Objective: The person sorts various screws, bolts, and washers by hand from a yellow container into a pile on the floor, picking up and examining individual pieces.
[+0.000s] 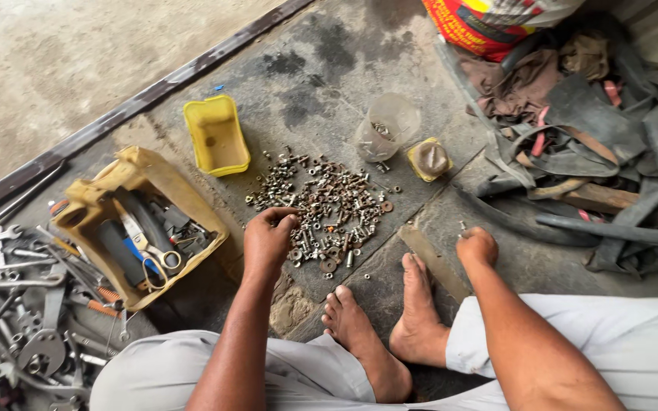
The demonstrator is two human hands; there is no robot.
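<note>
Head view: the left hand (268,237) pinches its fingers together at the near edge of the pile of nuts and bolts (321,202) on the floor. The right hand (477,245) is closed on a small bolt (462,225). The sorting step seems in hand; the next pick needs a fine pinch.

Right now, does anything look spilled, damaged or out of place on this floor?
Yes: nuts and bolts lie loose on the stained floor, not in the yellow tray. The left hand picks at them; the right hand pinches a bolt.
</note>
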